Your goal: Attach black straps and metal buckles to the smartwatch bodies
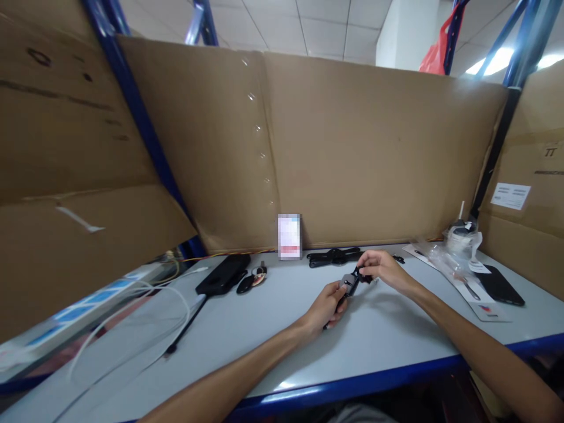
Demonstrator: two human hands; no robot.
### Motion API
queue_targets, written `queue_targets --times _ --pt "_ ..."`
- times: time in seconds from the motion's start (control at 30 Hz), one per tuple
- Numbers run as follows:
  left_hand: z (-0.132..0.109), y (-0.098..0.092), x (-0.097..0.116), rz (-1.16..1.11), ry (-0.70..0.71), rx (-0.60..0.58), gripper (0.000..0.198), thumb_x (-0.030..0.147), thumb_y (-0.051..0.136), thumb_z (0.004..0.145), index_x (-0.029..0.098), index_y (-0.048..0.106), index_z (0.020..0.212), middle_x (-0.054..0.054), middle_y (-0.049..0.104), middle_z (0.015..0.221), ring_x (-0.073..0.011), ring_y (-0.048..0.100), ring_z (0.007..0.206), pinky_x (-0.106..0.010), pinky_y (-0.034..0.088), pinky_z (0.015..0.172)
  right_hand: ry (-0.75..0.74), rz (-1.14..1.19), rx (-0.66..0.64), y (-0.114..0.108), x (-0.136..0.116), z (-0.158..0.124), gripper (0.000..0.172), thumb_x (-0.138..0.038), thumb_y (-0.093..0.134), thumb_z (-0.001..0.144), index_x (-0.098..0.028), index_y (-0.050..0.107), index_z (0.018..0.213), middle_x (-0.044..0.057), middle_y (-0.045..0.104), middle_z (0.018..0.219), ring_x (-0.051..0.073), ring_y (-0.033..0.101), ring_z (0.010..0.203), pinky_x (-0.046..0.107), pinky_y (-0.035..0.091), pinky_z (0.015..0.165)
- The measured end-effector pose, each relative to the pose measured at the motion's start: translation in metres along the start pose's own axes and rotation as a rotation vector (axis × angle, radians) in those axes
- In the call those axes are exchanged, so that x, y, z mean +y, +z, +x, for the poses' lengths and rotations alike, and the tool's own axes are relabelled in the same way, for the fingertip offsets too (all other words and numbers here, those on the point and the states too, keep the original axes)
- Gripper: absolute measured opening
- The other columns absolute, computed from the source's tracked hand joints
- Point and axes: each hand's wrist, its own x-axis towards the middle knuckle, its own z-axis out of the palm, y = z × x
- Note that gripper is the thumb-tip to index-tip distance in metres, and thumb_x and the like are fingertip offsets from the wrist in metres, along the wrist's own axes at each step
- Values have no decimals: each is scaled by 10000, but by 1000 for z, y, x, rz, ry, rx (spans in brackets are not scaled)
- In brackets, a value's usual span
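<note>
In the head view my left hand (328, 305) is closed around the handle of a grey-and-black hand tool (348, 283), whose exact kind I cannot make out. My right hand (382, 269) pinches a small black part (365, 276) at the tool's far end. Whether that part is joined to the tool is too small to tell. Both hands are just above the grey tabletop (282, 329). Just behind them lies a black item with several flat arms (335, 257). A small black piece (399, 259) rests behind my right hand.
A lit, blurred screen (289, 237) stands against the cardboard back wall (352, 147). To the left are a black box-shaped device (224, 274), keys (252, 281), white cables (187, 299) and a power strip (88, 308). Rightward lie a packaging card (484, 308), dark phone (500, 285) and plastic-wrapped cup (460, 238).
</note>
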Motion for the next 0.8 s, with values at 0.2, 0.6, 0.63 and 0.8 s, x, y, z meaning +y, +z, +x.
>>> queue_targets --times 0.2,0.6,0.63,0.8 --pt "-1 2 4 -6 9 -21 278 474 530 896 218 421 891 109 386 529 -46 218 355 -161 154 316 -2 20 31 7 1 1 225 -287 753 631 -160 624 766 -17 634 609 104 567 498 225 460 481" --pt "-1 2 4 -58 13 -21 327 526 441 937 201 479 931 93 394 550 -53 217 360 -176 153 334 -64 -114 74 25 20 3 149 -267 673 739 -191 548 766 -54 552 579 123 563 433 235 455 399" --pt "-2 2 4 -50 8 -21 341 543 447 932 203 474 922 94 392 551 -52 220 363 -175 153 335 -77 -174 80 26 19 2 109 -236 647 762 -192 547 767 -54 551 579 114 548 426 227 436 401" --pt "0 1 2 13 -15 2 335 528 539 893 225 400 871 104 390 556 -46 235 374 -169 154 339 -190 -499 124 32 13 -3 81 -125 632 799 -183 587 765 -34 584 608 115 552 550 228 404 537"
